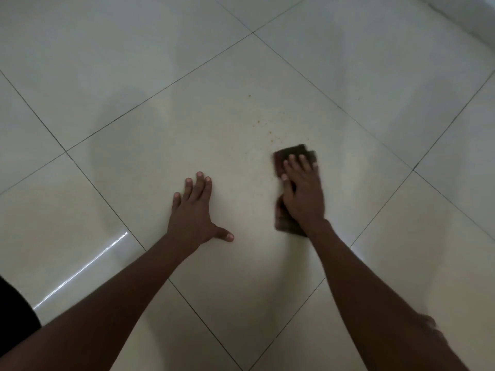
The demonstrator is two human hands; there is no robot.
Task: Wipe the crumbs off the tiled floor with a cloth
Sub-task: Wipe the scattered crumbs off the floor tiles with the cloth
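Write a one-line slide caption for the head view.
Right hand presses a dark cloth flat on the tiled floor beside orange crumbs; left hand rests open.

Dark brown cloth [294,153], orange crumbs [270,133], cream tiles [214,129]

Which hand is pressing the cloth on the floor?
The right hand, fingers flat on the dark cloth just below the crumbs. The left hand rests bare on the tile.

A dark brown cloth [292,156], folded and blurred, is pressed flat on the pale tiled floor [160,129], with orange-brown crumbs [270,133] scattered just beyond its far edge.
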